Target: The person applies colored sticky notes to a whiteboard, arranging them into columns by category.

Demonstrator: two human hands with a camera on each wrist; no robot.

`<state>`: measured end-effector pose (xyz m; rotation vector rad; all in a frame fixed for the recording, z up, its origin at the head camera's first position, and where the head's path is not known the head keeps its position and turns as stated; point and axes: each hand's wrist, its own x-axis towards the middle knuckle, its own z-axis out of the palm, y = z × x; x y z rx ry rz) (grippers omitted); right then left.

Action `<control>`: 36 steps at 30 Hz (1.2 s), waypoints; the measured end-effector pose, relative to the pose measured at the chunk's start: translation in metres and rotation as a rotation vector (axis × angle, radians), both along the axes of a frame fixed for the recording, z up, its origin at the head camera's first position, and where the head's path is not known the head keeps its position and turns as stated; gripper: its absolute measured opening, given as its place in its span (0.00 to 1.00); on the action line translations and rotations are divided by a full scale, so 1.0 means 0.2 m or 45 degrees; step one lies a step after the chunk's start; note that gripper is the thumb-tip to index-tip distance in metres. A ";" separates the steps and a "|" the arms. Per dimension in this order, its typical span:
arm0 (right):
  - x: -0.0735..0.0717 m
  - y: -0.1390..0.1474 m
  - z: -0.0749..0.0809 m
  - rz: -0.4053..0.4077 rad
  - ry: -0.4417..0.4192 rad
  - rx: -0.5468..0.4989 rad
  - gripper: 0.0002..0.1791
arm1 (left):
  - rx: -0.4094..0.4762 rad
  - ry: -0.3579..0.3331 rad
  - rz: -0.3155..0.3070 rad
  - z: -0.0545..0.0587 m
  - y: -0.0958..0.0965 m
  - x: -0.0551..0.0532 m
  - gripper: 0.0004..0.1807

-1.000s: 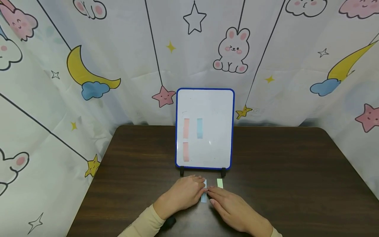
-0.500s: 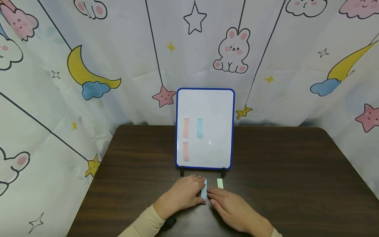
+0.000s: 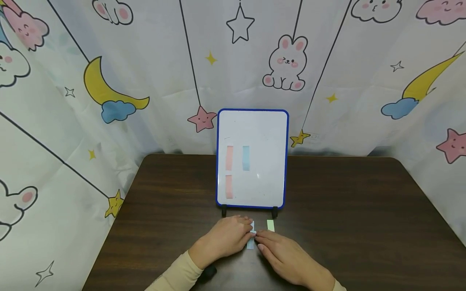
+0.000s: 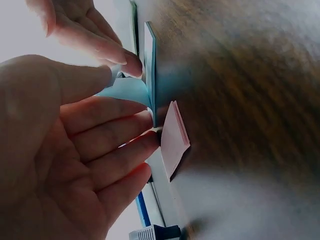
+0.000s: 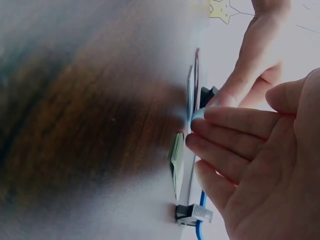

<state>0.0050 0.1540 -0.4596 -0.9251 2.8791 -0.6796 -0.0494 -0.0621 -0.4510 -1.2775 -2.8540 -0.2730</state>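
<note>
A narrow pad of blue sticky notes [image 3: 250, 244] lies on the table between both hands. My left hand [image 3: 226, 236] pinches the top blue sticky note [image 4: 122, 91], which curls up from the pad between thumb and fingers in the left wrist view. My right hand [image 3: 287, 256] has its fingers straight, the fingertips right at the pad's right edge. A pink sticky-note pad [image 4: 173, 142] lies beside the blue one; the left hand hides it in the head view. Just beyond my right fingers is a green sticky-note pad [image 3: 270, 225].
Behind the hands a blue-framed whiteboard [image 3: 267, 169] stands on black feet [image 3: 274, 212]. Two pink strips [image 3: 228, 186] and a blue strip [image 3: 246, 158] stick to it. A dark object [image 3: 209, 273] sits by the left wrist on the brown table [image 3: 346, 210]. A patterned curtain [image 3: 164, 60] hangs behind.
Half a second ago my left thumb was down at the near end of the blue pad; now it is farther up with the note bent upward. My right hand has stayed in place.
</note>
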 end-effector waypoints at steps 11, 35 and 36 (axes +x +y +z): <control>0.00 0.00 0.01 0.033 -0.122 -0.021 0.26 | 0.030 -0.104 0.024 0.00 -0.01 -0.01 0.18; 0.01 -0.03 -0.01 0.119 0.084 0.065 0.23 | -0.006 0.027 0.089 -0.01 0.03 0.00 0.13; 0.01 -0.03 -0.01 0.119 0.083 0.068 0.23 | -0.007 0.045 0.092 -0.01 0.03 0.00 0.12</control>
